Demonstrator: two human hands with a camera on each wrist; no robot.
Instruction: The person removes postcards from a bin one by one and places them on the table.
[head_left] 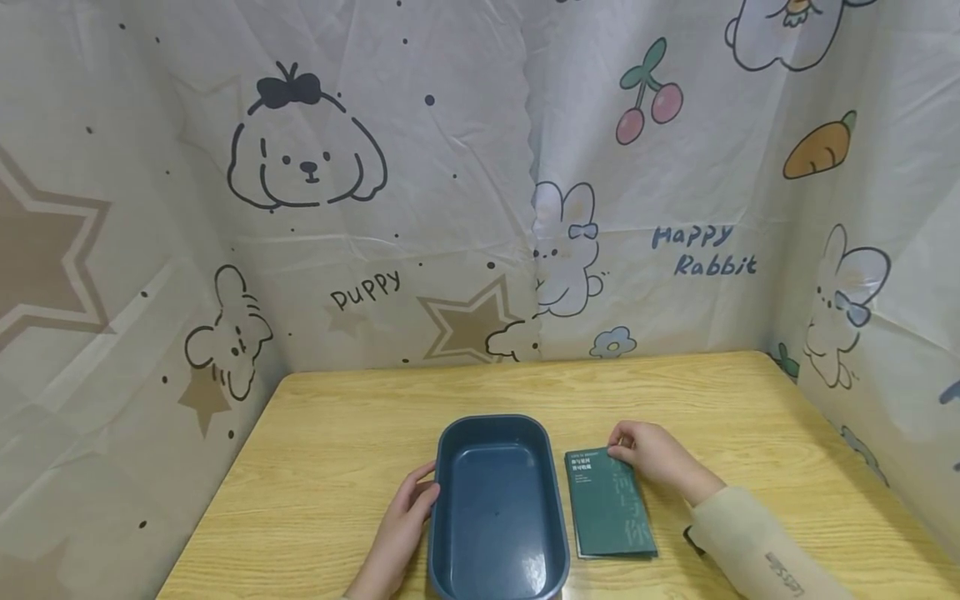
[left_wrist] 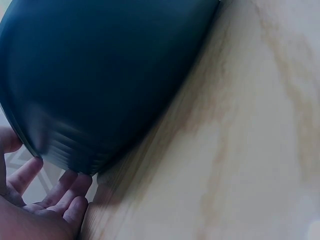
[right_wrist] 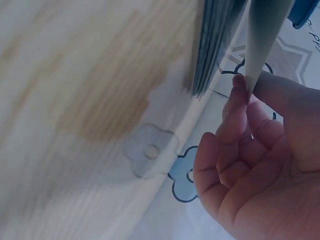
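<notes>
A deep blue rectangular plastic box (head_left: 498,508) stands on the table, its inside bare. My left hand (head_left: 405,517) is at the box's left side, its fingertips (left_wrist: 65,187) against the outer wall near the rim. To the right of the box lies a stack of thin green cards (head_left: 609,508) with white print at the top. My right hand (head_left: 652,454) pinches the top card (right_wrist: 262,37) by its far right corner between thumb and fingers. In the right wrist view that card bends up, apart from the layered edges of the stack (right_wrist: 212,55) beneath.
The yellow wood-grain table (head_left: 360,417) has rounded back corners. A pale curtain (head_left: 450,167) printed with cartoon animals, stars and fruit hangs behind it and along both sides. A small dark object (head_left: 693,540) shows beside the right sleeve (head_left: 750,537).
</notes>
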